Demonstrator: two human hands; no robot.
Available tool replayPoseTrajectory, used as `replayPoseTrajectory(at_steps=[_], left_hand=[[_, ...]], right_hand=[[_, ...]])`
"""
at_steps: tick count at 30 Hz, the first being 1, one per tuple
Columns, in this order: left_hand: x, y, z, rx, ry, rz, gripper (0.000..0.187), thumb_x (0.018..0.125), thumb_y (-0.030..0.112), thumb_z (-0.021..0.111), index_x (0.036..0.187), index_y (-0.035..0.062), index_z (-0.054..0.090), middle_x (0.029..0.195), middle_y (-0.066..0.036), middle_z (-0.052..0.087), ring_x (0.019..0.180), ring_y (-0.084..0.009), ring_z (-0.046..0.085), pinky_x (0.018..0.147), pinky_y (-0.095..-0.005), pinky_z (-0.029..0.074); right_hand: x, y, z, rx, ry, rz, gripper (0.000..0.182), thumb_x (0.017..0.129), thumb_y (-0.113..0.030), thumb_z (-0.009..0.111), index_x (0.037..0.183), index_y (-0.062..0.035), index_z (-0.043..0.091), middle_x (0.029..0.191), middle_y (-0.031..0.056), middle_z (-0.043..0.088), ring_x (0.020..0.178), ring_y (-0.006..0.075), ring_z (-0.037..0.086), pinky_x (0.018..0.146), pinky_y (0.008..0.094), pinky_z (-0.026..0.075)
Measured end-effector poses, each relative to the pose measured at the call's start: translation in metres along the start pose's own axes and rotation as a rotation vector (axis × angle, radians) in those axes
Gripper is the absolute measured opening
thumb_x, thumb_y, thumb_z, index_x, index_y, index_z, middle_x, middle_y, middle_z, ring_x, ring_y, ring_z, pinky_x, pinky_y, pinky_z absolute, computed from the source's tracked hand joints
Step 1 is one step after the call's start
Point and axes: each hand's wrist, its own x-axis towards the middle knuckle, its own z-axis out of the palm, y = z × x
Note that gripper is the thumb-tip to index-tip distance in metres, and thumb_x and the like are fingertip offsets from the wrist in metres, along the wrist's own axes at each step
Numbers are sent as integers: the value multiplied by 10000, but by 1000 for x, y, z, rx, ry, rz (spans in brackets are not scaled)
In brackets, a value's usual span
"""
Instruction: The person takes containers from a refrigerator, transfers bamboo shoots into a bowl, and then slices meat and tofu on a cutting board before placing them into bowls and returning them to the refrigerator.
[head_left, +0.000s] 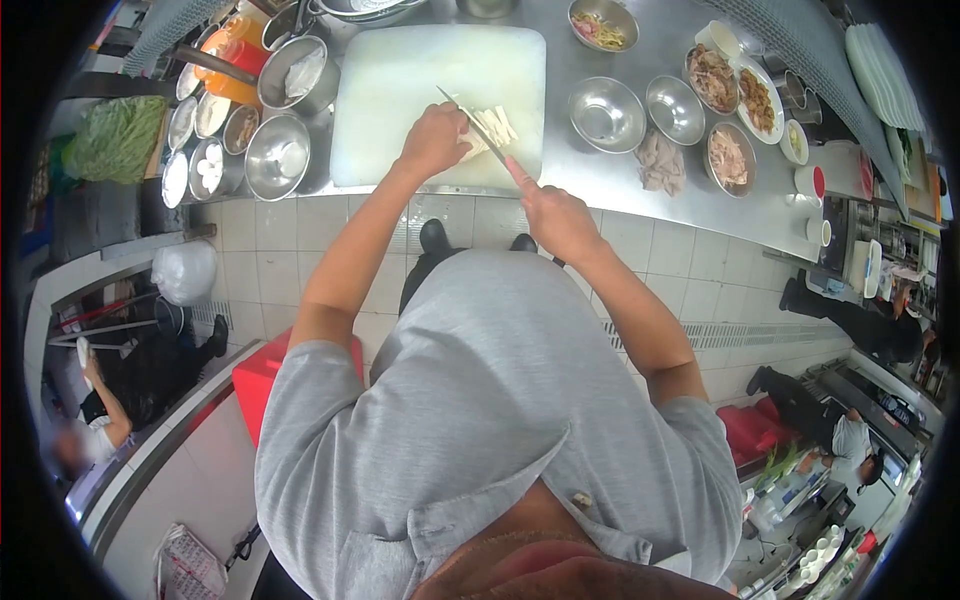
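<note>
In the head view, my right hand is closed round the pinkish handle of a kitchen knife. The blade slants up and left over the white cutting board. Pale cut strips of food lie at the blade, mostly on its right side. My left hand is beside the blade on the left, its fingers curled down onto the pale food at the board's near half. Those fingertips are partly hidden by the hand itself.
Steel bowls and a crumpled cloth are right of the board. Farther right stand bowls of meat and a white oval plate. At left are a steel pot, a bowl and orange bottles. Other people are at both sides.
</note>
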Motion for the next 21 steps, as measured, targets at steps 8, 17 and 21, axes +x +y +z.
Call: replayPoseTrajectory(at_steps=[8,17,21], left_hand=[[-2,-4,4,-9,-6,-8,238,761,162,837,935,54,717,1041,-109,689,1037,-346,656,894,-438,551],[2,-4,-3,-12,17,38,204,780,160,817,943,65,739,1017,-105,697,1012,-339,658,891,-432,545],[13,5,-6,-13,-29,76,172,809,177,791,938,71,753,1000,-112,702,979,-334,670,880,-423,537]], right_hand=[[12,7,11,-18,-17,-19,726,977,-100,541,1651,-208,293,861,198,704,777,370,709,737,506,577],[18,7,24,49,-58,-14,728,1012,-127,535,1666,-229,233,939,218,724,844,395,709,782,515,573],[21,14,22,115,-80,-4,731,1028,-153,541,1671,-241,205,1015,234,727,913,402,711,832,517,568]])
